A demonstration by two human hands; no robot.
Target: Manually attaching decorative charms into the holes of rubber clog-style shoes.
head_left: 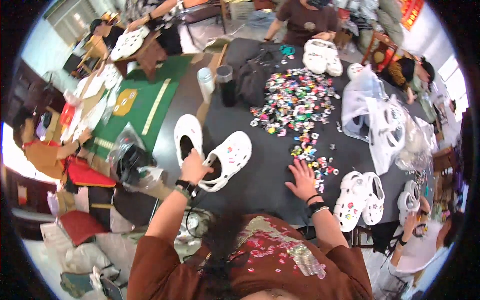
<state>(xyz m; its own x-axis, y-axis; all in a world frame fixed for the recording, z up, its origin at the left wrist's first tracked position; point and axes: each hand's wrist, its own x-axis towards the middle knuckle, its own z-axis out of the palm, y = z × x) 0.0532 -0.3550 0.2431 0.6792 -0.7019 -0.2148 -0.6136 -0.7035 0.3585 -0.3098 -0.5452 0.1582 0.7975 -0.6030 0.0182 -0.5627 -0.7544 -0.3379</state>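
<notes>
**Clog in hand, charms at the fingertips**

Clear bags (372, 117) on the dark tabletop (260, 175) hold white clogs. Left hand (194, 167) clamps the clog (226, 160) at its heel, toe pointing up-right, away. Right hand (302, 179) lies flat, fingers spread, touching loose charms (312, 157).

Two cups (216, 82) stand near the far left edge of the dark desk (265, 175), beside a black bag (252, 75). Clear plastic bags (372, 115) lie by the right edge. A green mat (142, 107) covers another table on the left.
</notes>
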